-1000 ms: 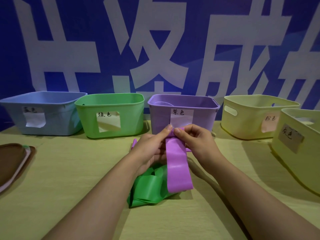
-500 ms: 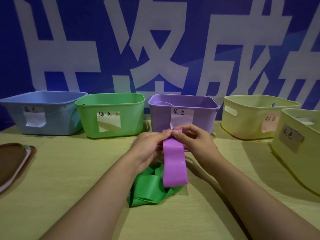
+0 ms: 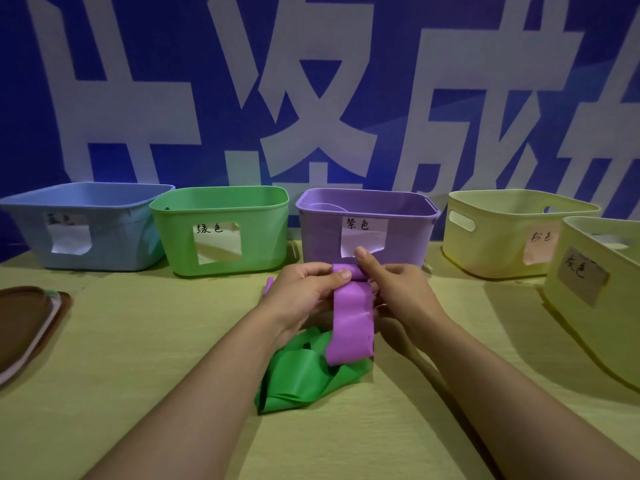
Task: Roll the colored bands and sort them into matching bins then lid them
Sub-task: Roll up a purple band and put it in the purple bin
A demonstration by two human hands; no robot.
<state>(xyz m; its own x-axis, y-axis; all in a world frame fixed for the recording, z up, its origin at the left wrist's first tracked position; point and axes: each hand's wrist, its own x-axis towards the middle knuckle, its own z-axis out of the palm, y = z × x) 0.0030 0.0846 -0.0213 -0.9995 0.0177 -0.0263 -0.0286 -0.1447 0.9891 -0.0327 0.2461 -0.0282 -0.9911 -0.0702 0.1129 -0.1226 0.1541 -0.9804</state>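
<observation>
My view: a blue backdrop behind a yellow-green table.

From my seat at the controls I see the wall (image 3: 145, 64) filling the upper half of the head view, a deep blue banner printed with very large pale characters cut off by the frame edges. Below it the table (image 3: 138, 341) spreads toward me, covered in a yellow-green surface with a fine woven look. The light is dim and cool, stronger on the right, and soft shadows fall leftward across the tabletop. At the left edge a strip of dark floor or gap shows behind the table.
</observation>
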